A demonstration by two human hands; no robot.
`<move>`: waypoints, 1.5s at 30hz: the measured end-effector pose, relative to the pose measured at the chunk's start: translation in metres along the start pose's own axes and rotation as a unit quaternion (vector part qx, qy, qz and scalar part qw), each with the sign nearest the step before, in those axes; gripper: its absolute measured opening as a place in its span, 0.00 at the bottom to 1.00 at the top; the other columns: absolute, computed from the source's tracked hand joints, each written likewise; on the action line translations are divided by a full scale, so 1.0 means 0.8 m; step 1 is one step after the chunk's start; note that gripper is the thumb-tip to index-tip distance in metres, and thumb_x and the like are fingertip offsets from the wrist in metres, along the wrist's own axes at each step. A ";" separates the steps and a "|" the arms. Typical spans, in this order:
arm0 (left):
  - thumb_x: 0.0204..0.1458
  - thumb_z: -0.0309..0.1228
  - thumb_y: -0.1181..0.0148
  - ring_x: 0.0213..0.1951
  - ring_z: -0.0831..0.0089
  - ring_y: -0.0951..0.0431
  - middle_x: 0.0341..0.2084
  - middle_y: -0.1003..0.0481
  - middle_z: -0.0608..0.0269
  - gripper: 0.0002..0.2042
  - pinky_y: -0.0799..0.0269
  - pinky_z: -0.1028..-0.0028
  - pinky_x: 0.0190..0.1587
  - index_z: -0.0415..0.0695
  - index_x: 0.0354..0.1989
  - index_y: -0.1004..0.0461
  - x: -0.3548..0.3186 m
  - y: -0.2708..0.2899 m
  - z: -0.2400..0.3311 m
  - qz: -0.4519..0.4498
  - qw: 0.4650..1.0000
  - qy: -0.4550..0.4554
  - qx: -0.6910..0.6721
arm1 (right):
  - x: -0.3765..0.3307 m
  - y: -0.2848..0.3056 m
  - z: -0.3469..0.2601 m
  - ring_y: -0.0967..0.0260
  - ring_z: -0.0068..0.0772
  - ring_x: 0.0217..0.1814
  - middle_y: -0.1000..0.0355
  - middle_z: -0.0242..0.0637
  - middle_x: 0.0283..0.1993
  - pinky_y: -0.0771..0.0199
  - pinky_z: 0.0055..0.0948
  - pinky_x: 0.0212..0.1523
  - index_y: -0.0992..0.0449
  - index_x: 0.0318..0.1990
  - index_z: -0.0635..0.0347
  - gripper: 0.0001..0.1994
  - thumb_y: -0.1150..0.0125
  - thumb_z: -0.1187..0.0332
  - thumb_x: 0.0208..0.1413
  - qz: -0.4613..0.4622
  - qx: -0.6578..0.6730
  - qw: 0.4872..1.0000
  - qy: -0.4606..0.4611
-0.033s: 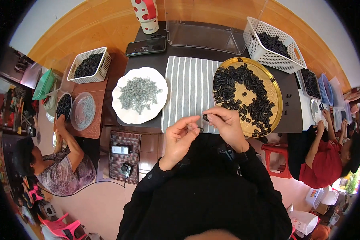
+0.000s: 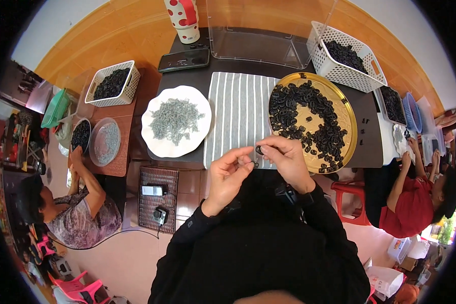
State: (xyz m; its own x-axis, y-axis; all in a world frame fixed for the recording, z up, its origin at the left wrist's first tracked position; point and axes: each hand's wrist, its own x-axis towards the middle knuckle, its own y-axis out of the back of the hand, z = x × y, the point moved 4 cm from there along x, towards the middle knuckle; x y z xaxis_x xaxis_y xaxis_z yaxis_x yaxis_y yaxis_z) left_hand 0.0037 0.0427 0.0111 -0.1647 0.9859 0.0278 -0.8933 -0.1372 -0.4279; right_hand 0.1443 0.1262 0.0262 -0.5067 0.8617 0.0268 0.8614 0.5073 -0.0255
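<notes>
Over the front edge of a grey-and-white striped cloth (image 2: 240, 109), my hands are close together. My right hand (image 2: 291, 164) pinches a small black rounded plastic piece (image 2: 259, 149) between thumb and fingers. My left hand (image 2: 225, 177) has its thumb and fingertips closed around a tiny dark part (image 2: 255, 164), too small to make out well. To the left, a white scalloped plate (image 2: 150, 139) holds a heap of small grey-clear pieces (image 2: 176, 119). On the right, a round gold tray (image 2: 353, 126) carries many black plastic pieces (image 2: 314, 96) like the one I hold.
A phone (image 2: 184, 60), a spotted tumbler (image 2: 183, 23) and a clear plastic box (image 2: 261, 48) stand at the back. White baskets of black parts sit at back right (image 2: 372, 73) and far left (image 2: 131, 83). People work at left (image 2: 81, 197) and right (image 2: 410, 202).
</notes>
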 end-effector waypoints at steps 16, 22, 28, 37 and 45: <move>0.48 0.13 0.43 0.30 0.83 0.29 0.32 0.26 0.67 0.16 0.34 0.84 0.31 0.36 0.47 0.23 0.000 -0.011 -0.004 0.018 0.999 -0.027 0.015 | -0.016 -0.001 0.004 0.37 0.12 0.28 0.27 0.27 0.30 0.37 0.14 0.30 0.22 0.38 0.65 0.04 0.42 0.77 0.57 -0.003 0.091 0.996 -0.001; 0.49 0.13 0.43 0.29 0.82 0.29 0.31 0.26 0.66 0.15 0.34 0.84 0.31 0.36 0.46 0.22 -0.001 -0.013 -0.004 0.027 0.999 -0.023 0.002 | -0.017 0.000 -0.001 0.38 0.11 0.28 0.28 0.26 0.30 0.37 0.13 0.29 0.22 0.38 0.65 0.04 0.42 0.77 0.57 0.000 0.060 0.998 0.023; 0.50 0.13 0.43 0.28 0.82 0.29 0.30 0.26 0.66 0.14 0.33 0.83 0.31 0.35 0.45 0.23 0.000 -0.015 -0.007 0.034 0.999 -0.028 -0.004 | -0.019 -0.001 -0.004 0.38 0.11 0.28 0.29 0.25 0.30 0.38 0.14 0.29 0.22 0.37 0.64 0.04 0.42 0.77 0.57 -0.006 0.027 0.999 0.036; 0.52 0.16 0.43 0.28 0.81 0.30 0.28 0.27 0.66 0.13 0.33 0.82 0.32 0.34 0.46 0.24 -0.001 -0.018 -0.013 0.059 0.997 -0.029 -0.029 | -0.021 -0.001 0.002 0.36 0.15 0.32 0.29 0.28 0.32 0.37 0.16 0.33 0.23 0.41 0.66 0.07 0.41 0.79 0.56 -0.016 0.020 0.996 0.087; 0.54 0.17 0.43 0.29 0.81 0.31 0.30 0.26 0.65 0.13 0.33 0.81 0.33 0.35 0.48 0.24 -0.001 -0.023 -0.014 0.047 0.996 -0.025 -0.073 | -0.034 -0.004 -0.016 0.31 0.27 0.34 0.28 0.37 0.37 0.30 0.23 0.33 0.25 0.48 0.66 0.17 0.36 0.81 0.48 0.001 -0.142 0.965 0.219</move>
State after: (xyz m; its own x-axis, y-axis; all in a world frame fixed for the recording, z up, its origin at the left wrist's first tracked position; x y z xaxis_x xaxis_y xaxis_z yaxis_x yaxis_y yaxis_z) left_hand 0.0251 0.0459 0.0088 -0.2687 0.9629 0.0249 -0.8032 -0.2097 -0.5576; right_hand 0.1559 0.1010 0.0387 -0.4958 0.7437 0.4484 0.8684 0.4292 0.2484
